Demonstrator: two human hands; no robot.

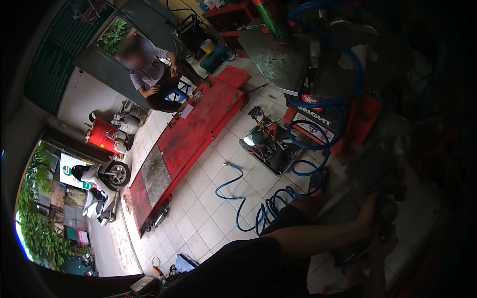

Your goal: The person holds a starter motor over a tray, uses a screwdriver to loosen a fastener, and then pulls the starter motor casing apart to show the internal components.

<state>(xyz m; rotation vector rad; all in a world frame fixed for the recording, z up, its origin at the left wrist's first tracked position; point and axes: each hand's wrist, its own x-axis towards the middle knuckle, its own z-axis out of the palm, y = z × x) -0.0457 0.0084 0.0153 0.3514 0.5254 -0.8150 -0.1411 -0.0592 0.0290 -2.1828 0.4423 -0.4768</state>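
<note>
In deep shadow at the lower right, my left hand reaches in with its fingers closed against a dark, bulky part whose kind I cannot make out. Just below it, my right hand is closed at the underside of that same part. Around both hands lies a dark, box-like object, close to my legs. Shadow hides most of the fingertips.
A coiled blue air hose lies across the tiled floor. Beyond it, a tray of tools stands beside a red motorcycle lift. Another person sits behind the lift. A metal-topped table stands at the upper right; a scooter is parked far left.
</note>
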